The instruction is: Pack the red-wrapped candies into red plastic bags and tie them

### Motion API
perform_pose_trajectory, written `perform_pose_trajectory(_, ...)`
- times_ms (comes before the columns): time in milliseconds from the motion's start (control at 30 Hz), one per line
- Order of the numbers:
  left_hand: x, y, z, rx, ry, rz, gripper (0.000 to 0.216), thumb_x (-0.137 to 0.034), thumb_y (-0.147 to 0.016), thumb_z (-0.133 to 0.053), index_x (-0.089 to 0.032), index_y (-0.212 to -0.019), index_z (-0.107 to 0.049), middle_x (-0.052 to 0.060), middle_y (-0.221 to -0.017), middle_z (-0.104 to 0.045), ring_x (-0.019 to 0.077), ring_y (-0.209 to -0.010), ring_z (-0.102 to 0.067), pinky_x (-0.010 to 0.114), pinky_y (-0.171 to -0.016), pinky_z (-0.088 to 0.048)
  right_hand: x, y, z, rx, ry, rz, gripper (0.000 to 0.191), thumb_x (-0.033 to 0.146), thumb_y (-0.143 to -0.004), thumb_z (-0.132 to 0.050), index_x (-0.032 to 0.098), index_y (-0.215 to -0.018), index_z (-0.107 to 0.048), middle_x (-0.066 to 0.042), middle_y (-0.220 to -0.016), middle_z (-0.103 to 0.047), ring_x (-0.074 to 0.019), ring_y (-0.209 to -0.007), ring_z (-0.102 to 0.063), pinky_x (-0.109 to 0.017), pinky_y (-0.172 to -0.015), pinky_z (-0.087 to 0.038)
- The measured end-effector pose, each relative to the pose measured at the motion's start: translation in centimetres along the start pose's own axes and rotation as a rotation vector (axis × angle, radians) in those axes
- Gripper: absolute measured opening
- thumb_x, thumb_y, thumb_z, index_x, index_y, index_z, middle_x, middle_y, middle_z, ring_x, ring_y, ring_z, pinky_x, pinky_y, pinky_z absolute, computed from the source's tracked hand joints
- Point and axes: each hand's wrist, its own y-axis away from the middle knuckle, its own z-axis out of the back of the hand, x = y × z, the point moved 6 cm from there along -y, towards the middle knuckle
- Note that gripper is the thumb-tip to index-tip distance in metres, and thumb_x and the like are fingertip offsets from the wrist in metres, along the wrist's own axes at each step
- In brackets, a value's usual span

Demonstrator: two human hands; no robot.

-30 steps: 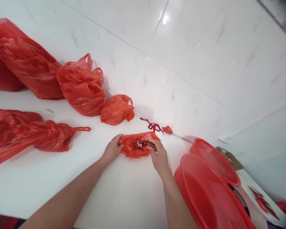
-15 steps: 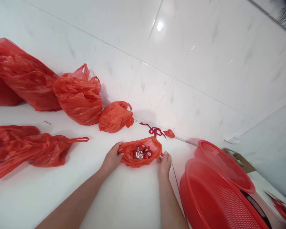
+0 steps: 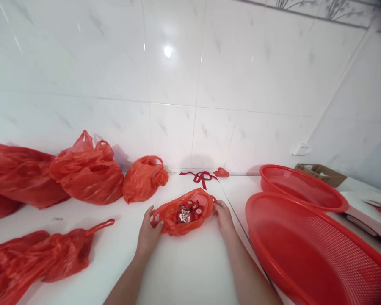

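A small red plastic bag [image 3: 174, 218] lies open on the white counter [image 3: 184, 271] in front of me. Small red wrapped sweets [image 3: 188, 212] show inside it. My left hand [image 3: 148, 233] pinches the bag's left rim. My right hand [image 3: 222, 215] grips the right rim, and the two hold the mouth spread apart.
Several bigger red plastic bags [image 3: 87, 173] lie along the tiled wall and at the left. A dark red ribbon [image 3: 200, 177] and a red scrap [image 3: 221, 172] sit by the wall. Two red mesh basins [image 3: 307, 245] stand at the right, a cardboard box [image 3: 320, 173] behind them.
The view has levelled out and swung. My right hand came out of the bag's mouth and moved to its right rim; the left hand kept its hold on the left rim.
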Motion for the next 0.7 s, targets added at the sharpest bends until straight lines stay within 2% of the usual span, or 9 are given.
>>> perform_pose_trajectory(100, 0.1, 0.0, 0.5, -0.055, 0.072, 0.052, 0.064, -0.034, -0.078, -0.055, -0.025, -0.136, -0.029, 0.013, -0.131, -0.049, 0.0217, -0.102, -0.062, 0.034, -0.084, -0.053, 0.9, 0.5, 0.1, -0.084, -0.015, 0.009, 0.023, 0.035, -0.059, -0.064, 0.018, -0.069, -0.051, 0.003, -0.058, -0.056, -0.0105, -0.051, -0.049, -0.020, -0.045, -0.030)
perform_pose_trajectory(167, -1.0, -0.2, 1.0, -0.104, 0.156, 0.058, 0.060, -0.034, -0.077, -0.056, -0.023, -0.132, -0.033, 0.013, -0.122, -0.054, 0.0217, -0.098, -0.063, 0.034, -0.081, -0.054, 2.4, 1.3, -0.4, -0.123, -0.007, 0.041, 0.023, 0.036, -0.061, -0.064, 0.018, -0.069, -0.052, 0.003, -0.061, -0.057, -0.0106, -0.053, -0.049, -0.021, -0.046, -0.031)
perform_pose_trajectory(233, -3.7, -0.8, 1.9, -0.130, 0.263, -0.020, 0.056, -0.032, -0.077, -0.056, -0.020, -0.128, -0.038, 0.012, -0.111, -0.059, 0.0208, -0.092, -0.064, 0.035, -0.080, -0.054, 4.8, 2.3, -1.3, -0.131, -0.011, 0.096, 0.023, 0.037, -0.064, -0.065, 0.018, -0.071, -0.052, 0.003, -0.063, -0.057, -0.0098, -0.054, -0.048, -0.021, -0.048, -0.034)
perform_pose_trajectory(333, -10.1, -1.6, 4.0, -0.132, 0.384, -0.215, 0.052, -0.029, -0.077, -0.058, -0.020, -0.125, -0.041, 0.008, -0.100, -0.061, 0.0184, -0.092, -0.063, 0.033, -0.083, -0.052, 9.9, 4.6, -2.5, -0.125, -0.043, 0.262, 0.023, 0.039, -0.070, -0.063, 0.019, -0.076, -0.053, 0.004, -0.066, -0.056, -0.0093, -0.057, -0.048, -0.022, -0.052, -0.038)
perform_pose_trajectory(467, -18.3, -1.4, 7.5, -0.222, 0.586, -0.460, 0.053, -0.025, -0.072, -0.065, -0.021, -0.121, -0.045, 0.002, -0.092, -0.061, 0.0128, -0.081, -0.063, 0.029, -0.079, -0.051, 16.1, 7.7, -1.4, -0.265, -0.129, 0.517, 0.023, 0.040, -0.075, -0.061, 0.019, -0.084, -0.055, 0.002, -0.077, -0.060, -0.0114, -0.068, -0.054, -0.024, -0.062, -0.045)
perform_pose_trajectory(567, -21.2, -1.1, 8.2, -0.190, 0.723, -0.479, 0.052, -0.020, -0.066, -0.069, -0.019, -0.115, -0.049, -0.001, -0.083, -0.061, 0.0099, -0.069, -0.062, 0.024, -0.067, -0.050, 17.8, 7.9, -0.5, -0.273, -0.174, 0.492, 0.022, 0.037, -0.072, -0.064, 0.019, -0.080, -0.055, 0.002, -0.078, -0.061, -0.0112, -0.068, -0.055, -0.024, -0.062, -0.045)
perform_pose_trajectory(700, -22.4, -1.1, 7.1, -0.084, 0.792, -0.404, 0.051, -0.018, -0.062, -0.071, -0.017, -0.109, -0.051, -0.002, -0.075, -0.061, 0.0099, -0.061, -0.060, 0.023, -0.060, -0.048, 18.5, 7.3, -0.6, -0.182, -0.148, 0.412, 0.021, 0.035, -0.069, -0.067, 0.018, -0.075, -0.055, 0.001, -0.073, -0.061, -0.0112, -0.066, -0.056, -0.022, -0.059, -0.044)
